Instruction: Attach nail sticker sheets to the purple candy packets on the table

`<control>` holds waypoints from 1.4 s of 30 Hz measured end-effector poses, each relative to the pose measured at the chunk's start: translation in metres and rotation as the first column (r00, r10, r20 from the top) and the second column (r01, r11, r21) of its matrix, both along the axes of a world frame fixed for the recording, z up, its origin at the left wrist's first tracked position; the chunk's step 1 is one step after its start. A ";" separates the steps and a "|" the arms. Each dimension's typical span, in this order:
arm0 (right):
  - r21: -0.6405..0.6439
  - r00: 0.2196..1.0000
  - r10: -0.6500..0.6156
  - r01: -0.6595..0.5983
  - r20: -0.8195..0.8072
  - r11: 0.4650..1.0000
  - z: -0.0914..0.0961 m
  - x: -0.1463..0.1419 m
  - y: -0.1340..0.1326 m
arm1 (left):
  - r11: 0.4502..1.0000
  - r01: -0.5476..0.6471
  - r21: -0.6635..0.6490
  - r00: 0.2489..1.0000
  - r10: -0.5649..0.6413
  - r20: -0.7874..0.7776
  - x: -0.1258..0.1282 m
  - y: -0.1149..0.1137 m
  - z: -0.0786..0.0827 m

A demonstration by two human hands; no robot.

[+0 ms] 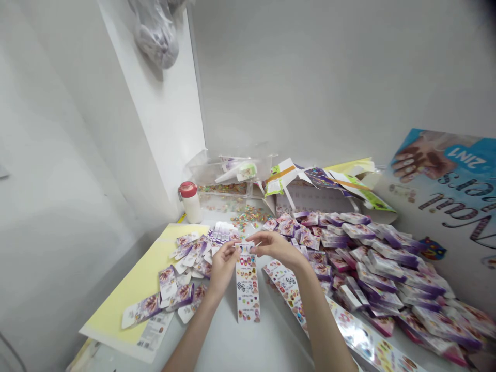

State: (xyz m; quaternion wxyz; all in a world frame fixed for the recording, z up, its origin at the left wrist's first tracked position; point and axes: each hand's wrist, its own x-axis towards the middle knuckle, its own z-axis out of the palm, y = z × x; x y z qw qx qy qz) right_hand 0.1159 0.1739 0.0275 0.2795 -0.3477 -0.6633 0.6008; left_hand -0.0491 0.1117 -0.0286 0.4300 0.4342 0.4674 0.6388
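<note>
My left hand [225, 264] and my right hand [278, 248] pinch the top end of a printed nail sticker strip [247, 287] between them. Rows of small colourful designs run down the strip, which hangs toward the white table [253, 345]. A longer sticker strip [292, 299] lies under my right forearm and reaches to the lower right. Left of my left hand are several flat, unfilled-looking purple and white cartons [185, 294]. Right of my right hand is a large heap of small purple and white boxes [364, 258].
A white bottle with a red lid [190, 202] stands at the back left. Small colourful pieces [250, 216] lie scattered behind my hands, near a clear plastic container [232, 178]. An open carton [318, 199] is at the back, yellow sheets [127, 302] at left, a large printed box [445, 206] at right.
</note>
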 end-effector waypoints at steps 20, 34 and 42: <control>0.058 0.986 -0.132 0.139 -0.099 0.989 0.002 0.001 0.001 | 1.000 -0.014 -0.011 0.996 0.015 0.088 0.001 0.000 0.000; 0.003 1.000 -0.004 0.004 -0.009 1.000 0.003 0.007 -0.001 | 0.999 -0.044 -0.015 0.995 0.045 0.092 -0.001 0.001 -0.002; 0.067 0.998 0.068 -0.069 0.003 0.995 0.013 0.004 -0.008 | 0.999 -0.034 -0.013 0.993 0.035 0.110 -0.001 0.001 0.001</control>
